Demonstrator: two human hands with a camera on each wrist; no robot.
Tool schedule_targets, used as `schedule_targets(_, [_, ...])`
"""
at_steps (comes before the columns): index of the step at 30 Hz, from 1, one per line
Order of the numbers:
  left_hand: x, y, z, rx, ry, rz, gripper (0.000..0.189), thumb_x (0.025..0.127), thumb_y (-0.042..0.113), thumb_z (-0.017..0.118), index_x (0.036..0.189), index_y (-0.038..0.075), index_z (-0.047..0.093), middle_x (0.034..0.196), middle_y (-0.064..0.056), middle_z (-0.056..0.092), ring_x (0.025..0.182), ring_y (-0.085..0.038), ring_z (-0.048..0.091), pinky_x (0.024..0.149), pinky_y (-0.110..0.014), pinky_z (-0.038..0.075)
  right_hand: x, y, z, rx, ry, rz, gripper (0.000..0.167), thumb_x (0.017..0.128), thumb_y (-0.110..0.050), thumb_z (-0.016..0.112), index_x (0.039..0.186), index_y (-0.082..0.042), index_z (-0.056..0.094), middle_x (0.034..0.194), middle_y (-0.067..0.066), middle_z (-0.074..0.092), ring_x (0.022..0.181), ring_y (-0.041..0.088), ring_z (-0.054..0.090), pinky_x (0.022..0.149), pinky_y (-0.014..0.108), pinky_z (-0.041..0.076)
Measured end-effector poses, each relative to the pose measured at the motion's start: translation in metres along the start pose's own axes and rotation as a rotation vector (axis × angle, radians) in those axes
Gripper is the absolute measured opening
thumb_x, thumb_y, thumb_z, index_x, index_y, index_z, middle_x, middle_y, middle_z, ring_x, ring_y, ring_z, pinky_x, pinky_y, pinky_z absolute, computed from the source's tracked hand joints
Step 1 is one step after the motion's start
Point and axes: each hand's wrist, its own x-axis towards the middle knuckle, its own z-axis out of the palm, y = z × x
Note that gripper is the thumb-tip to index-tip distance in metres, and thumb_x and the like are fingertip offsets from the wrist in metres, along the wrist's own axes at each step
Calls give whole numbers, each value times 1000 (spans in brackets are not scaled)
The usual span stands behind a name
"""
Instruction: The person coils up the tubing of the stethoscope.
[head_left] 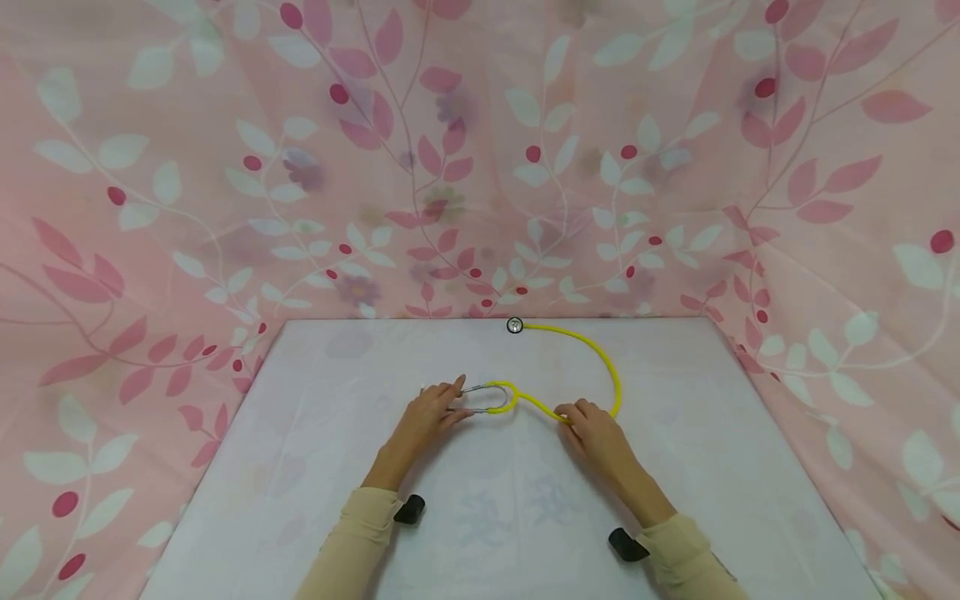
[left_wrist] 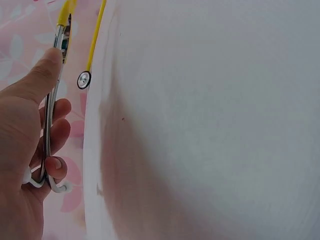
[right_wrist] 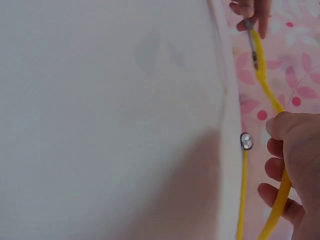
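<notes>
A stethoscope with yellow tubing stretches across the white table. My left hand grips its metal ear tubes; in the left wrist view the thumb lies along them, the fingers curl round, and the white ear tips stick out below the palm. My right hand holds the yellow tube near its middle, thumb and fingers around it in the right wrist view. Beyond both hands, the round chest piece lies at the table's far edge, with the tube curving back from it to the right.
The table has a white cover with faint printed marks near the front. Pink leaf-patterned cloth hangs behind it and along both sides. Black wrist mounts sit by the beige sleeves.
</notes>
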Motion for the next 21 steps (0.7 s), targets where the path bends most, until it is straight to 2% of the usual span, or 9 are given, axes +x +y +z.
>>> schedule_targets(3, [-2,0,-3,-11,-20,-10,71,80,32,79,143,12,52,108,-2,73,104,-26,66,94,-51,51,9,-7,-9,18,11,-29,26,80,-9,79,104,-13,69,85,0,61,70,15,56,61,31,46])
schedule_targets(8, [-5,1,-4,-36,-59,0,71,80,32,80,142,10,53,107,-1,73,102,-24,66,91,-48,53,27,-18,-19,70,18,-75,18,89,-16,72,107,-16,70,87,-2,62,75,14,55,65,29,45])
schedule_targets(11, [-6,4,-2,-26,-75,36,70,80,32,79,141,8,53,105,0,73,98,-22,66,88,-46,54,37,-25,-20,79,46,-111,17,91,-19,71,108,-17,71,86,-3,61,75,14,56,65,29,43])
schedule_targets(15, [-5,10,0,-11,-88,97,71,80,32,79,140,7,53,103,1,73,92,-19,66,83,-41,55,49,-34,-20,83,64,-153,27,83,-14,77,109,-20,71,84,-3,60,74,13,57,65,28,39])
schedule_targets(21, [-3,23,-1,-10,-76,212,74,77,34,81,140,6,52,101,2,73,83,-13,65,78,-33,55,61,-41,-19,151,33,-185,34,80,-14,79,112,-20,72,84,-3,58,70,11,52,65,26,40])
